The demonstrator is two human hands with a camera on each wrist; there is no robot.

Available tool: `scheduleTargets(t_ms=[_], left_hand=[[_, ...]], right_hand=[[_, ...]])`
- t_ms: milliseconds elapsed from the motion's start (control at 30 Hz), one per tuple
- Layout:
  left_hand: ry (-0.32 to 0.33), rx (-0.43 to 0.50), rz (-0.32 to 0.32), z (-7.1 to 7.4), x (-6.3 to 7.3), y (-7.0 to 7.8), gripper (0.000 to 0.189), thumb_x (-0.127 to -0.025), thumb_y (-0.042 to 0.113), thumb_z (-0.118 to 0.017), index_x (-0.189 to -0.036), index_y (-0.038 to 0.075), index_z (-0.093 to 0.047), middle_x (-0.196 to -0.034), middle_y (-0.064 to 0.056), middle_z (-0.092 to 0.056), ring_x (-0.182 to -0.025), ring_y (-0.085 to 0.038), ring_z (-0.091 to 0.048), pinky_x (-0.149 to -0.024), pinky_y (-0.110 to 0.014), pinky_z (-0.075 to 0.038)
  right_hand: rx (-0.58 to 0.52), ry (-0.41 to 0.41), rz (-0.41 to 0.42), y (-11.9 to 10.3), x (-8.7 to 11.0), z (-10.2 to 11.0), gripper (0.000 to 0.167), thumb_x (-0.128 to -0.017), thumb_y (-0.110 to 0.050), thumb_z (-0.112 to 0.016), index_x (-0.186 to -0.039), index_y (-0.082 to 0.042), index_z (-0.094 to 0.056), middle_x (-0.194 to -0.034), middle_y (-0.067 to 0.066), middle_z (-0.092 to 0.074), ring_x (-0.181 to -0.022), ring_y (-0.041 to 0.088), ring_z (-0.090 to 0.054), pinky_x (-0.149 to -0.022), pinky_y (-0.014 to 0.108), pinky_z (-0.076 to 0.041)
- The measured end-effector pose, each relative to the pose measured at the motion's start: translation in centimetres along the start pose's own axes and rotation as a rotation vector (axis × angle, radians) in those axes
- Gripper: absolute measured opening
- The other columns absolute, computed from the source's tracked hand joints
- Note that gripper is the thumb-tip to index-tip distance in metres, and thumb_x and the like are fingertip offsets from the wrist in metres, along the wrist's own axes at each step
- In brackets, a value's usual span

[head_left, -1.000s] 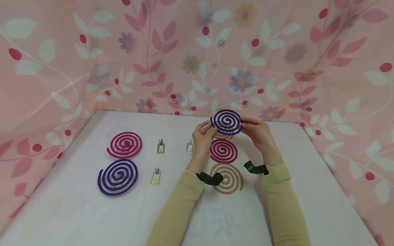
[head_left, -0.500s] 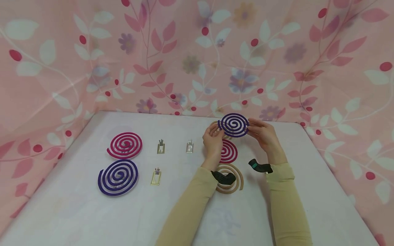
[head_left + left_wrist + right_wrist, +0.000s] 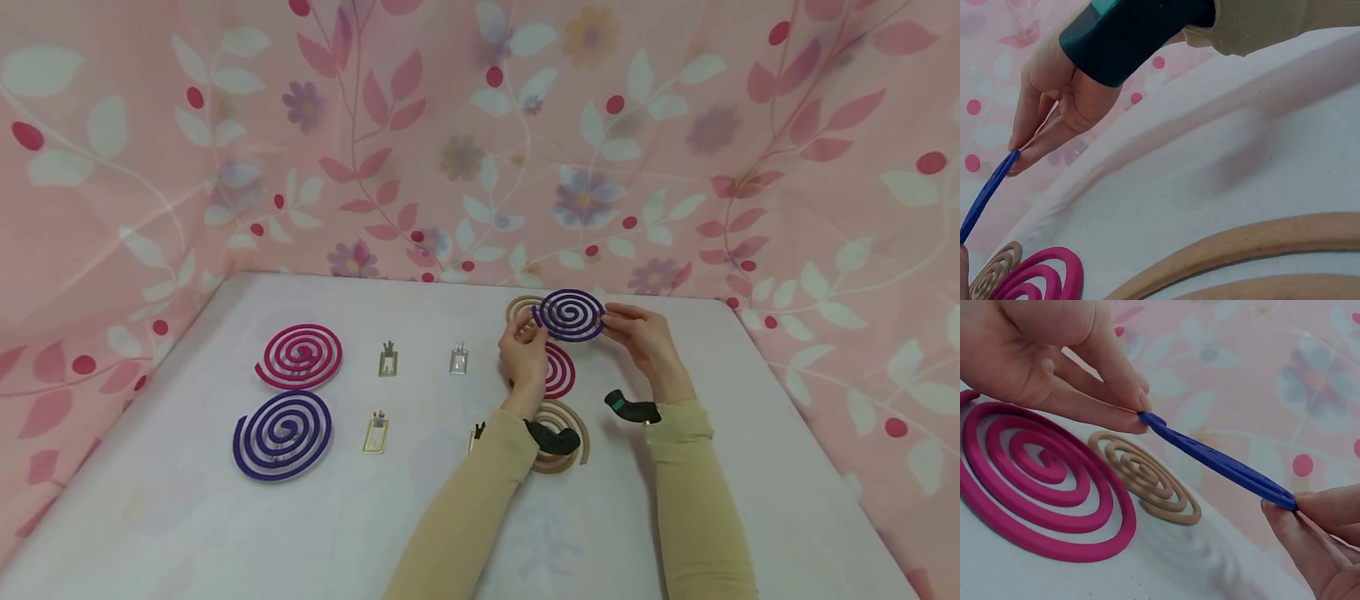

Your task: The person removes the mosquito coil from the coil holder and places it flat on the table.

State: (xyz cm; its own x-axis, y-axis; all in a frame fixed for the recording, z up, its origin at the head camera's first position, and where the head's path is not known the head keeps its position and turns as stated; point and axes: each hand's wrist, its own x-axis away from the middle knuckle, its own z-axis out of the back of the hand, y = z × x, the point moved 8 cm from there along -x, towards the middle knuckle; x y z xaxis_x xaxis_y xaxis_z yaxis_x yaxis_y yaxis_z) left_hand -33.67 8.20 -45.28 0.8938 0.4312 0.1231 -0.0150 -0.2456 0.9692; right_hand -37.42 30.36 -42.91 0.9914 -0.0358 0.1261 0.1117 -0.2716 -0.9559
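A purple mosquito coil (image 3: 570,314) is held up off the table between both hands, its flat side towards the head camera. My left hand (image 3: 523,354) pinches its left edge between thumb and fingers, and my right hand (image 3: 643,337) pinches the right edge. The wrist view from the right shows the blue-looking coil (image 3: 1219,461) edge-on and tilted, with fingertips at each end. Below and behind it lie a tan coil (image 3: 525,297), a magenta coil (image 3: 572,371) partly covered by the left hand, and a nearer tan coil (image 3: 587,437) partly under the left wrist.
On the table's left lie another magenta coil (image 3: 302,353) and another purple coil (image 3: 283,431). Several small metal coil stands lie flat between the groups, among them one back-left stand (image 3: 387,353), one back-middle stand (image 3: 458,352) and one front stand (image 3: 377,421). Floral cloth (image 3: 465,100) hangs behind.
The held purple coil has moved right and then down towards the table, with both hands moving along. More of the rear tan coil shows now. The grip at both edges looks the same.
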Motion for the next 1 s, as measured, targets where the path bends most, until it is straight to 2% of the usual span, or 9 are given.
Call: scheduleTargets(t_ms=[33,200,467,567,733,833,1000], left_hand=[[0.001,-0.005,-0.011,0.0,0.0,0.0,0.029,-0.084,0.0,-0.075,-0.112,0.006,-0.073,-0.101,-0.012,-0.075,-0.092,-0.018,-0.072,-0.081,-0.031,-0.059],[-0.011,-0.004,-0.044,-0.6,0.0,-0.1,0.024,-0.083,-0.003,-0.074,-0.107,0.003,-0.073,-0.101,-0.013,-0.074,-0.09,-0.02,-0.073,-0.079,-0.029,-0.059],[-0.058,-0.002,0.007,-1.5,0.2,-0.9,0.025,-0.083,-0.004,-0.067,-0.107,-0.001,-0.072,-0.099,-0.016,-0.074,-0.082,-0.014,-0.067,-0.075,-0.023,-0.056],[-0.094,0.03,0.03,-1.9,0.3,-1.4,0.026,-0.083,-0.004,-0.066,-0.109,-0.003,-0.071,-0.103,-0.018,-0.074,-0.09,-0.02,-0.07,-0.079,-0.024,-0.056],[-0.205,0.099,0.054,-2.8,0.5,-1.8,0.03,-0.087,-0.007,-0.062,-0.116,-0.008,-0.066,-0.118,-0.023,-0.07,-0.112,-0.032,-0.068,-0.092,-0.031,-0.056],[-0.243,0.058,0.057,-3.2,0.6,-1.8,0.03,-0.088,-0.004,-0.062,-0.118,-0.006,-0.066,-0.121,-0.021,-0.069,-0.116,-0.03,-0.066,-0.097,-0.034,-0.054],[-0.298,-0.027,0.069,-3.8,0.9,-1.8,0.035,-0.087,-0.001,-0.059,-0.122,-0.003,-0.066,-0.127,-0.018,-0.068,-0.122,-0.025,-0.062,-0.1,-0.032,-0.052]], right_hand=[[0.001,0.006,0.0,0.1,0.0,0.1,0.057,-0.092,0.013,-0.059,-0.143,0.02,-0.034,-0.087,0.003,-0.075,-0.083,0.01,-0.073,-0.081,0.024,-0.059],[0.041,0.073,-0.02,0.5,0.1,0.7,0.058,-0.092,0.013,-0.06,-0.144,0.017,-0.037,-0.088,0.003,-0.074,-0.083,0.009,-0.073,-0.081,0.024,-0.059],[0.131,0.191,-0.027,0.7,0.3,2.1,0.055,-0.091,0.012,-0.061,-0.144,0.009,-0.045,-0.091,-0.001,-0.073,-0.081,0.006,-0.072,-0.076,0.021,-0.059],[0.142,0.22,-0.016,0.7,0.3,2.7,0.054,-0.091,0.013,-0.061,-0.143,0.008,-0.047,-0.092,-0.001,-0.074,-0.083,0.006,-0.072,-0.077,0.021,-0.059],[0.138,0.283,-0.006,1.0,0.3,3.7,0.053,-0.089,0.014,-0.061,-0.141,0.01,-0.048,-0.095,0.001,-0.076,-0.087,0.005,-0.071,-0.08,0.021,-0.058],[0.158,0.316,0.006,1.0,0.4,4.1,0.051,-0.088,0.014,-0.062,-0.138,0.011,-0.051,-0.097,0.004,-0.077,-0.087,0.004,-0.071,-0.081,0.021,-0.058],[0.172,0.371,0.023,0.8,0.6,4.6,0.048,-0.086,0.014,-0.064,-0.133,0.01,-0.057,-0.097,0.006,-0.077,-0.089,0.007,-0.072,-0.075,0.017,-0.058]])
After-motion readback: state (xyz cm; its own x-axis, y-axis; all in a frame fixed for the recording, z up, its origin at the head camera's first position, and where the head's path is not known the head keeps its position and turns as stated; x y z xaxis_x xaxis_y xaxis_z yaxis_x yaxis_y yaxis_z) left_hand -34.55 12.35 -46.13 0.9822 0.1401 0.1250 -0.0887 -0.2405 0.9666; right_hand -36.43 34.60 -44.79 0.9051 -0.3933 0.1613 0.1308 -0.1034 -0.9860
